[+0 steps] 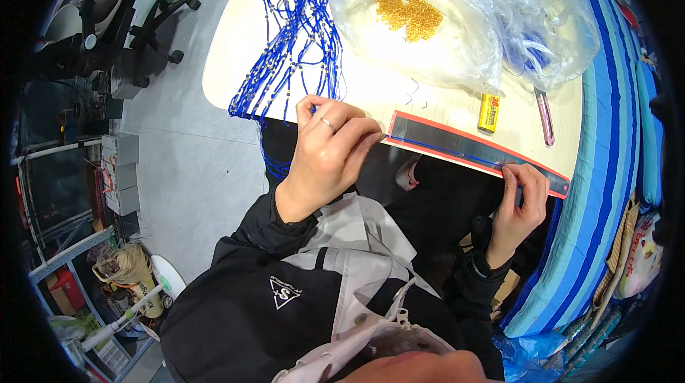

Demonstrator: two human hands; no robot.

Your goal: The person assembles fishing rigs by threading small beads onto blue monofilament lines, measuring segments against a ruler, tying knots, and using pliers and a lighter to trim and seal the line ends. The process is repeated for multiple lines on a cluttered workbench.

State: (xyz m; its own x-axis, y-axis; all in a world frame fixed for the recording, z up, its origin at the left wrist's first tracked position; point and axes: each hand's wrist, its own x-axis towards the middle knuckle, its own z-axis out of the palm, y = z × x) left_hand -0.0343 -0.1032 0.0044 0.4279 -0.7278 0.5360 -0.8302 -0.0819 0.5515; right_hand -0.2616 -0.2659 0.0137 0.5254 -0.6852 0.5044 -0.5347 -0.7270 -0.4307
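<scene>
A dark steel ruler [457,139] with a red-orange edging lies along the near edge of the table. Stretched over its near side is a thin blue cord [439,149]. My left hand [328,147], with a ring on one finger, pinches the cord by the ruler's left end. Toward the other end, my right hand [524,201] has its fingertips closed on the cord against the ruler. A bundle of blue cords [296,47] dotted with small beads spreads beyond my left hand, some hanging over the edge.
An open clear plastic bag [457,33] holds gold beads [410,17]. Beside it are another plastic bag [553,26], a yellow tube [489,113] and a pink cutter knife [545,119]. Blue striped bedding [606,140] borders the table on the right; a wheeled chair [143,40] stands left.
</scene>
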